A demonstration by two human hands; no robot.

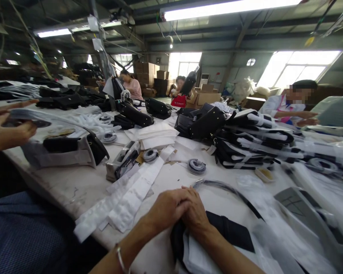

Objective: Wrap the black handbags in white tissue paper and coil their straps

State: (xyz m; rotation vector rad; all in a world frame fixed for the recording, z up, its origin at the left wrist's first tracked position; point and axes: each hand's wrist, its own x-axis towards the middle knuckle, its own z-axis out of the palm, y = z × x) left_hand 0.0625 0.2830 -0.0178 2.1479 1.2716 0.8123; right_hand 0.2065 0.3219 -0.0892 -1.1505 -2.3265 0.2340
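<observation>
My left hand [170,205], a metal bangle on its wrist, meets my right hand [196,211] in front of me, with fingers closed and overlapping. Whatever lies between them, if anything, is hidden. Below and beside my right hand is a black bag [231,230] with white wrapping sheet around part of it. A dark strap [231,186], partly covered in clear film, arches from just behind my hands to the right.
A co-worker's hand [13,131] holds a wrapped strap above a partly wrapped bag [65,158] at left. Nearby are a tape dispenser [122,161], white strips [131,201], a coiled strap [196,166] and stacked black bags [242,140]. Other people sit across the table.
</observation>
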